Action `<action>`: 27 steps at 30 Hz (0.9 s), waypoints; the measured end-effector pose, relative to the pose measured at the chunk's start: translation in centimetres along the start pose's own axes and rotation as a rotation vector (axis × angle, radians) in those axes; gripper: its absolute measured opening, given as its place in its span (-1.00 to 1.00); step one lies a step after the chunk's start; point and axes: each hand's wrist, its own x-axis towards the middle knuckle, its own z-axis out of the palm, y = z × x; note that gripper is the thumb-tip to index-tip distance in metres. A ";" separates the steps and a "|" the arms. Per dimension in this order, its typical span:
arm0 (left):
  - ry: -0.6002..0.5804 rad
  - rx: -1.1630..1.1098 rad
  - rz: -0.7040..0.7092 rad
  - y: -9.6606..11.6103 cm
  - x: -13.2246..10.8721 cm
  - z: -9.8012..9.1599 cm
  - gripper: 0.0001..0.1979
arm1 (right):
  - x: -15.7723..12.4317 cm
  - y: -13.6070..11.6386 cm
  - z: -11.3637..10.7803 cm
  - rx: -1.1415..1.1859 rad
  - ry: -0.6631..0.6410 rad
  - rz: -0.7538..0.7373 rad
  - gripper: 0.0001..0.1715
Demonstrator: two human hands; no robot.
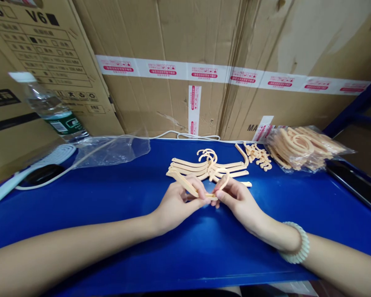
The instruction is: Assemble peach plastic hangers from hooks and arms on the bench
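Note:
My left hand [181,199] is closed on a beige plastic hanger arm [184,183], which slants up to the left. My right hand [239,202] pinches a curved beige hanger hook [225,175] close to its lower end. The two pieces meet between my fingertips; whether they are joined is hidden by the fingers. Just beyond my hands lies a stack of beige hangers [191,166] with their hooks pointing away. To its right rest a loose bent arm [242,154] and a small pile of hooks and little parts [258,156].
A clear bag of beige hanger parts [306,146] and a black phone [357,185] lie on the blue table [117,255] at right. At left are a water bottle [64,123], a pale hairbrush [34,167], a black mouse-like object [46,174] and a cable. Cardboard boxes [160,99] stand behind.

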 end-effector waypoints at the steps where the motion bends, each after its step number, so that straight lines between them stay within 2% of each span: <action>1: 0.002 0.004 0.002 0.1 0.0 0.1 -0.86 | 0.0 0.0 0.0 -0.005 0.003 0.001 -0.68; 5: 0.047 0.040 -0.004 0.1 0.0 0.1 -0.85 | 0.1 -0.3 0.1 -0.011 -0.021 -0.010 -0.65; 10: 0.158 -0.004 -0.110 -0.1 0.4 -0.2 -0.76 | 0.2 -1.2 0.1 -0.102 0.017 -0.139 -0.63; 14: 0.143 -0.030 -0.152 -0.3 0.5 -0.3 -0.68 | 0.2 -1.1 -0.1 -0.037 -0.032 -0.054 -0.61; 17: 0.084 -0.056 -0.199 -0.5 0.4 -0.2 -0.61 | 0.1 -0.6 0.0 0.005 -0.073 -0.020 -0.61; 21: 0.029 -0.045 -0.238 -0.4 0.5 -0.2 -0.70 | 0.5 -0.9 -0.4 -0.032 -0.107 0.034 -0.59; 24: 0.052 -0.031 -0.226 -0.1 0.7 -0.2 -0.73 | 1.8 -2.3 -2.4 -0.193 -0.099 -0.040 -0.54; 27: 0.104 -0.017 -0.244 0.2 0.7 -0.1 -0.71 | 3.6 -4.2 -6.5 -0.587 -0.002 -0.260 -0.60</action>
